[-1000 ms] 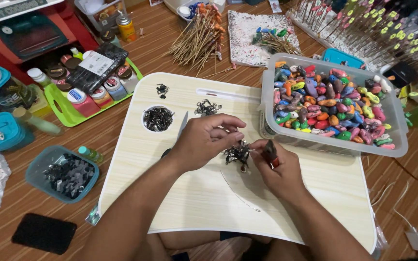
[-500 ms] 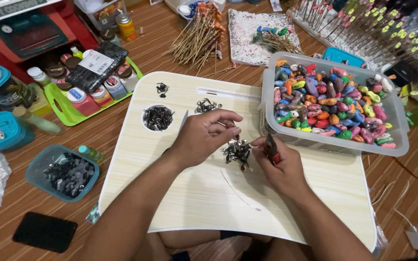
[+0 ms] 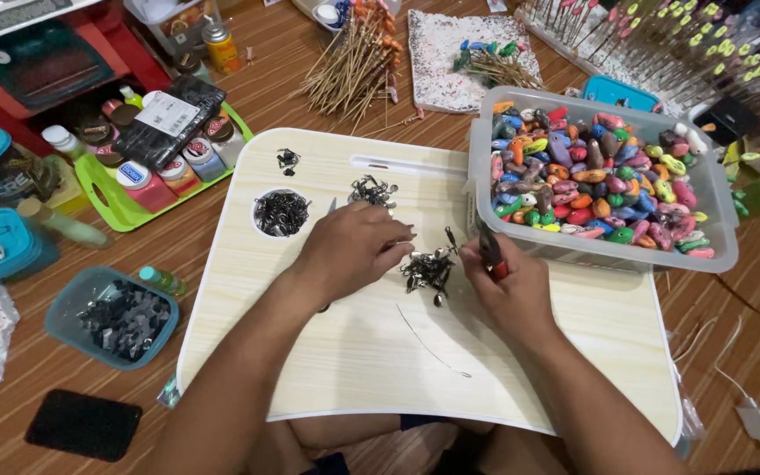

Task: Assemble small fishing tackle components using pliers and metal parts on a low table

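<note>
Head view: left hand (image 3: pixel 352 251) rests with curled fingers at the heap of small dark metal clasps (image 3: pixel 428 268) mid pale wooden tabletop (image 3: pixel 354 352); whether they pinch one, I cannot tell. Right hand (image 3: pixel 512 290) grips red-handled pliers (image 3: pixel 490 252). Best to isolate one clasp, keeping plier tips close

wood floor (image 3: pixel 248 105), pale lap desk (image 3: pixel 354 369)

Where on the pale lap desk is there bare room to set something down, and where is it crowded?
Free: the desk's near half between the forearms, apart from a thin wire, and the right strip below the bin. Crowded: the far middle, where the left hand, clip pile, and right hand with pliers meet.
</note>
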